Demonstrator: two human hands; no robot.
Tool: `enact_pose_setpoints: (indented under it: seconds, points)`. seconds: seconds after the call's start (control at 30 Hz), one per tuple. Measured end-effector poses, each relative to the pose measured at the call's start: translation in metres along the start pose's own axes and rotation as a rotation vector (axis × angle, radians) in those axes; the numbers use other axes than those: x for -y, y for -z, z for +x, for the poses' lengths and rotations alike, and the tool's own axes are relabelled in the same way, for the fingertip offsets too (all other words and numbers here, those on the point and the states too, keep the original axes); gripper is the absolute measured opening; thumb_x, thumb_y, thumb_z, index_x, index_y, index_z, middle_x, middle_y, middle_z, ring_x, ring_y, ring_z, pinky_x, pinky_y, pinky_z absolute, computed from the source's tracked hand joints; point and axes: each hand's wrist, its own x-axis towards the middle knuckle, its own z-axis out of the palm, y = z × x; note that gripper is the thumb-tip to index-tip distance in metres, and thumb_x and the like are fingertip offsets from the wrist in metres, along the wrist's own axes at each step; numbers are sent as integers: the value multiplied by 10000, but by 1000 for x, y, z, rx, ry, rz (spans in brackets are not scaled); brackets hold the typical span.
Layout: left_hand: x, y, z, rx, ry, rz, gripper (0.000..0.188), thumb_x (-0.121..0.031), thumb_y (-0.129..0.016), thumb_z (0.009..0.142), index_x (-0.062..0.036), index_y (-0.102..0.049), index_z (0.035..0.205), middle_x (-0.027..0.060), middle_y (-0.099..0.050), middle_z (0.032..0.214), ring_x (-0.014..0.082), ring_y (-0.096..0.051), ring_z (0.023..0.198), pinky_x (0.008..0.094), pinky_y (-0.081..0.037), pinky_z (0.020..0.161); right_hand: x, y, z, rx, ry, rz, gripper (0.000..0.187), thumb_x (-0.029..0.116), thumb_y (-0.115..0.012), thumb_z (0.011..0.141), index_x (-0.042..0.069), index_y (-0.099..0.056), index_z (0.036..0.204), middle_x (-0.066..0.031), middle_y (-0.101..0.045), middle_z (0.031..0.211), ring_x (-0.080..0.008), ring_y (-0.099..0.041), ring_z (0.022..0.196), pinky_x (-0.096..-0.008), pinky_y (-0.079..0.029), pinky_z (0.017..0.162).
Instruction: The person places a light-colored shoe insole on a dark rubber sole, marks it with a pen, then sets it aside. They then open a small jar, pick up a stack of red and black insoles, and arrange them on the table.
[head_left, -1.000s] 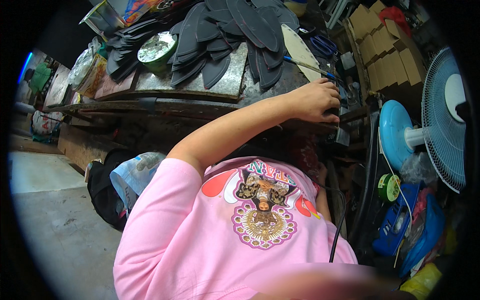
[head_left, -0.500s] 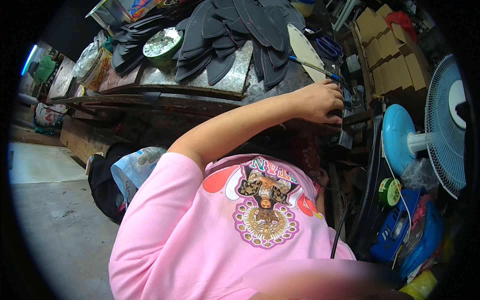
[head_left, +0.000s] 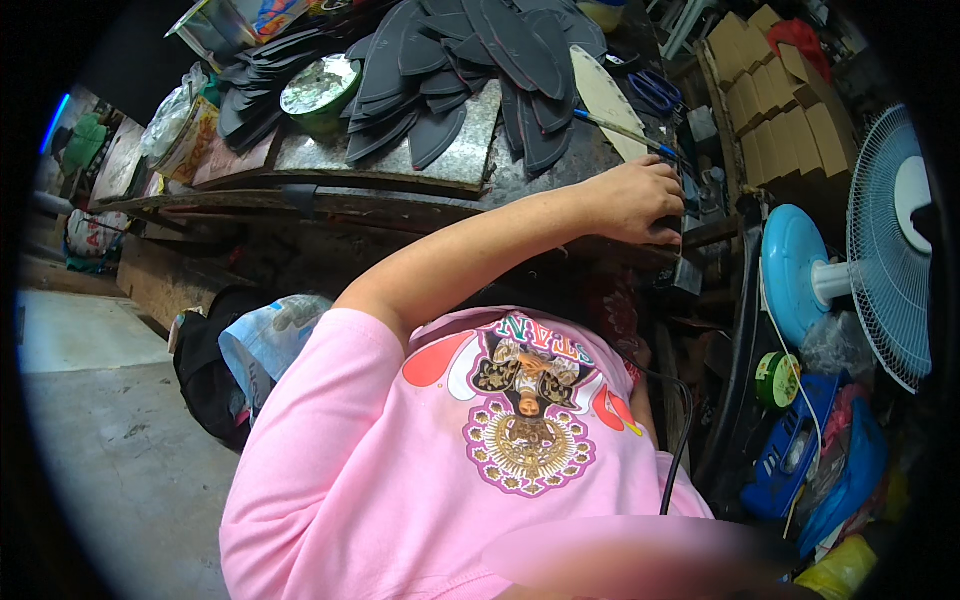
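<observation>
I'm not making out your right hand. Your left hand (head_left: 638, 203) is curving — grip, I can't tell — near one template (head_left: 603, 95).

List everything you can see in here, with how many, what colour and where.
table: one, dark, top
pieces: many, black, heaped on table
panel: one, cream, right of pieces
stick: one, blue-ended, across panel
scissors: one pair, dark blue handles, right of panel
tub: one, green with silvery top, between pieces
boxes: several, brown, upper right
fan: one, blue and white, right
basket: one, blue, lower right
bags: several, mixed colours, both sides
shirt: one, pink, lower centre
cable: one, black, at shirt's right
left hand: one, bare, by table's right end, grip unclear
right hand: cannot be made out
</observation>
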Motion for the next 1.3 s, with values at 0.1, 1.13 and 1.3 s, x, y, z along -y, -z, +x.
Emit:
enact_pose_setpoints:
  seconds: [0.1, 1.13, 1.3]
  points:
    - [0, 0, 0, -21, -9, -1, 370, -373, -726, 842, -40, -720, 1002, 125, -679, 1121, 295, -577, 1161, 424, -398, 1042, 0, 1, -3, 0, 2, -8, 312, 88, -717, 751, 27, -698, 1057, -164, -734, 971, -223, -702, 906, -341, -540, 787]
    - [-2, 2, 0, 9, 36, 2, 368, -362, -722, 849, -39, -719, 1025, 128, -677, 1140, 301, -571, 1169, 426, -395, 1054, 56, 10, -26, -110, 272, -490, 181, 116, -690, 800, 114, -707, 980, -158, -723, 912, -314, -720, 876, -402, -541, 730]
    - [-1, 1, 0, 2, 29, -1, 369, -357, -725, 846, -38, -717, 1031, 128, -676, 1143, 302, -571, 1169, 428, -395, 1056, 29, 12, -13, -141, 276, -495, 134, 128, -670, 840, 145, -705, 968, -164, -707, 899, -351, -703, 878, -418, -540, 715]
